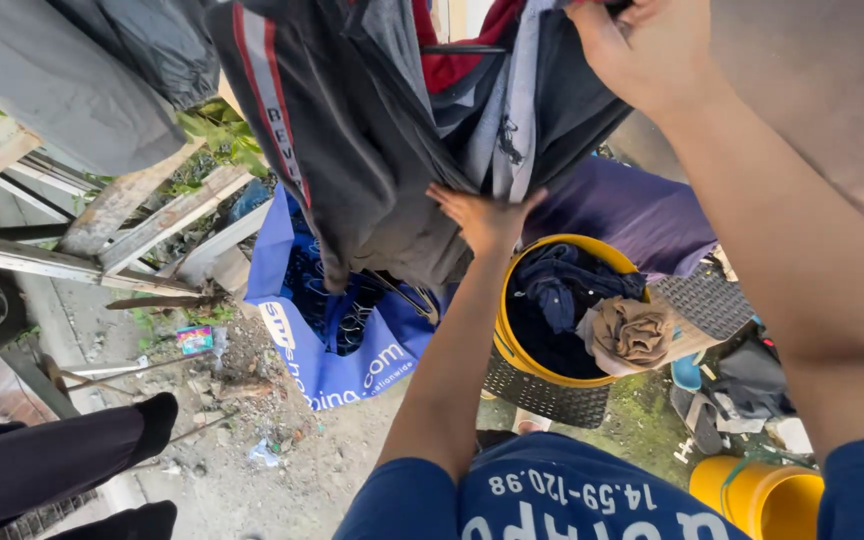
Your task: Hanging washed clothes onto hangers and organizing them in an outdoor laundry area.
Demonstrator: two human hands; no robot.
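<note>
Dark grey fabric hangs in front of you: a dark grey garment with a red and pale stripe along its edge (352,150), suspended from above so that its long axis runs downward from the top of the view toward the ground. Your left hand (482,215) is raised against its lower part, fingers spread and lying flat on the cloth, so the hand touches the garment but does not close around it. Your right hand (637,50) is higher and to the right, at the top of the hanging clothes; its fingers curl inward near a thin dark hanger (462,48), but I cannot tell if they really grip something, because the top of the hand is cut by the edge of the view. So the garment lies up and to the left from your left hand, and down and to the left from your right hand. The left hand is the nearer one to the grey cloth.

Beside the garment hang a pale grey-blue cloth (507,120) and a red cloth (452,60). Below you stand a yellow round bucket with dark blue and tan clothes inside (512,345) and a blue shopping bag holding hangers (352,370).
</note>
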